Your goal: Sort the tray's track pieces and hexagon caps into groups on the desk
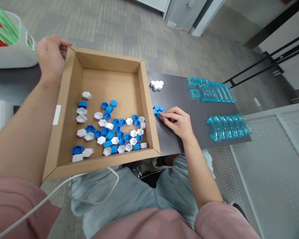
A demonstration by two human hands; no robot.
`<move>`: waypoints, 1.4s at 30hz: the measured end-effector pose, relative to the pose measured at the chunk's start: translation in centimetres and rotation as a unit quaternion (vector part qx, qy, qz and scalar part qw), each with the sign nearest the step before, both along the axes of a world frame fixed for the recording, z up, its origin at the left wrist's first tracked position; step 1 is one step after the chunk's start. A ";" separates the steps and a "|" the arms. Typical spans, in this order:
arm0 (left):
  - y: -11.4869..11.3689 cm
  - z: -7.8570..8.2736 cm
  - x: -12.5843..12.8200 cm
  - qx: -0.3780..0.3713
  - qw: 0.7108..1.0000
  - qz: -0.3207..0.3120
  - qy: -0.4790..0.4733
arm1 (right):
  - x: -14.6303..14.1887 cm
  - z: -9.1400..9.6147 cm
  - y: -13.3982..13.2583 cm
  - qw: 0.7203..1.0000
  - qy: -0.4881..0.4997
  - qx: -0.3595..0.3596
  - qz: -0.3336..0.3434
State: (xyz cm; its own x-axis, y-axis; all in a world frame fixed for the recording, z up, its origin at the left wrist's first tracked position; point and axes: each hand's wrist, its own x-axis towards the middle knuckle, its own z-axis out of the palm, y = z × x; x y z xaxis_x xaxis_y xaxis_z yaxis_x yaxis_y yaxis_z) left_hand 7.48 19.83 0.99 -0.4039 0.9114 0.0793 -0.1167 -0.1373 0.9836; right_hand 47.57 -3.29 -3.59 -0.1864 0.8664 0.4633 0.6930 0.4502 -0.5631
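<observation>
My left hand (pixel 51 54) grips the far left corner of an open cardboard box (pixel 149 113), its fingers partly hidden behind the wall. Inside lie many loose blue and white hexagonal pieces, such as a white piece (pixel 86 95) and a blue piece (pixel 78 149), mostly toward the near side. Right of the box, my right hand (pixel 176 121) has thumb and fingers pinched at the edge of a small cluster of blue hexagonal pieces (pixel 158 109) on the dark table. The fingertips partly cover the blue piece they pinch. Farther back sits a cluster of white hexagonal pieces (pixel 156 85).
Clear teal ribbed plastic parts lie in two groups on the right, a far group (pixel 214 90) and a near group (pixel 229 127). A white bin (pixel 27 49) with green and red items stands at upper left. A white cable (pixel 57 189) crosses my lap.
</observation>
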 end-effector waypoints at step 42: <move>1.4 -1.2 -1.2 -0.008 0.999 -0.017 0.035 | -0.8 1.4 -0.1 0.999 0.027 0.024 -0.041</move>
